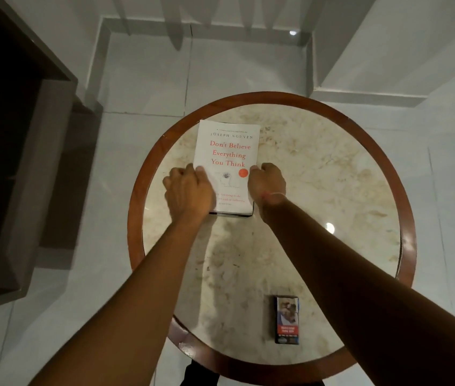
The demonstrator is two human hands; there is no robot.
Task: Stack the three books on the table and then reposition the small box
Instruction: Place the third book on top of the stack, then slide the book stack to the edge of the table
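- My left hand (188, 188) and right hand (266, 181) clasp the white paperback (227, 162) by its sides, fingers curled.
- Round marble bench (318, 190), wooden rim.
- Books beneath mostly hidden.
- Small glossy box (287, 319) lies near edge.

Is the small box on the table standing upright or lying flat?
Lying flat. The small box shows its broad printed face upward on the table, near its front edge.
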